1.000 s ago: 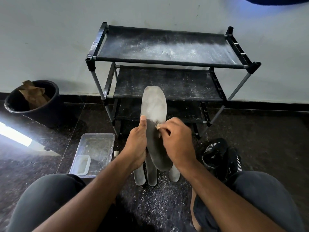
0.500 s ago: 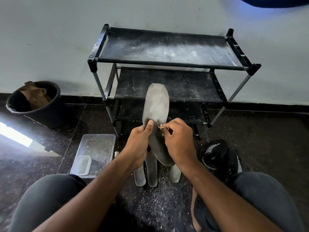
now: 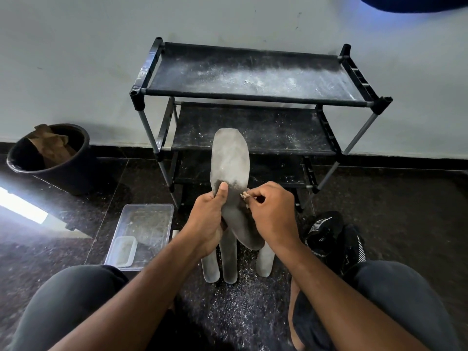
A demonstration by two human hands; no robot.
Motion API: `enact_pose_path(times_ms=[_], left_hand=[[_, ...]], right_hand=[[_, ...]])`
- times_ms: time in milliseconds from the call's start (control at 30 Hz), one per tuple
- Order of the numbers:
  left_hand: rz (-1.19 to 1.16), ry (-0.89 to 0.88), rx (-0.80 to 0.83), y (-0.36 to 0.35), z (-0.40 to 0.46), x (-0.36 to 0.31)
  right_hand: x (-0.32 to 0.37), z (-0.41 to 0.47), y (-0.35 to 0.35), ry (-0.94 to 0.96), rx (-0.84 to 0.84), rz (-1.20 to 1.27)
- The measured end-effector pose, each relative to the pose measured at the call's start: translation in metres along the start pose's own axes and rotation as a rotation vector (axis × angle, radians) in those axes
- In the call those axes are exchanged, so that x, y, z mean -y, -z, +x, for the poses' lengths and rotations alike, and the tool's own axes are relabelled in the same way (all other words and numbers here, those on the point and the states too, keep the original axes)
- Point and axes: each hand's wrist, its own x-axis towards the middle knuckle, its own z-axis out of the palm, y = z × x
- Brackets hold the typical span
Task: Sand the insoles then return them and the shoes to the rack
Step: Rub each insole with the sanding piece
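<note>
1. Two hands working mid-frame: left hand (image 3: 206, 224) gripping the held insole (image 3: 231, 173) by its left edge, thumb pressed flat on the face; right hand (image 3: 272, 214) pinching a small scrap of sandpaper (image 3: 245, 196) against the right edge, at 3 o'clock from the thumb.
2. Held upright, toe end toward 12 o'clock, heel end dropping toward 6 o'clock behind the wrists. Pale and dusty over the upper part, darker around the thumb.
3. Thin and probably light, likely flexible enough to bow under pressure; best gripped near the stretch being rubbed, thumb backing the face, as now. Dusty surface possibly a little slippery.
4. Three other insoles (image 3: 229, 259) lying on the floor (image 3: 417, 214) just below the hands, toward 6 o'clock, only the near ends showing; upper parts hidden by hands and held insole.
5. Grey shavings scattered over the floor around them.
6. Black shoes (image 3: 329, 236) at 4 o'clock from the hands, partly cut off by the right knee; exact count hard to make out.
7. Clear plastic tub (image 3: 144, 224) at 8 o'clock, a smaller container (image 3: 124, 250) inside it; contents unclear.
8. Rack (image 3: 253, 77) at 12 o'clock against the wall, shelves powdered with white dust, no shoes visible on them; lowest shelf mostly hidden.
9. Black bucket (image 3: 50, 158) far off at 10 o'clock, brown crumpled material inside, not identifiable.
</note>
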Motion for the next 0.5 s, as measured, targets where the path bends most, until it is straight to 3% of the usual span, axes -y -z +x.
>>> enact_pose_path(times_ms=[67,233,500], left_hand=[[-0.041,-0.002,0.007,0.003,0.000,0.000],[-0.094,-0.023,-0.031,0.005,0.001,-0.002],[-0.058,0.004,0.041,-0.001,0.000,-0.001]], right_hand=[[0.004,-0.004,0.000,0.008,0.016,0.018],[0.011,-0.013,-0.007,0.253,0.194,-0.069],[-0.002,0.000,0.000,-0.011,0.016,-0.032]])
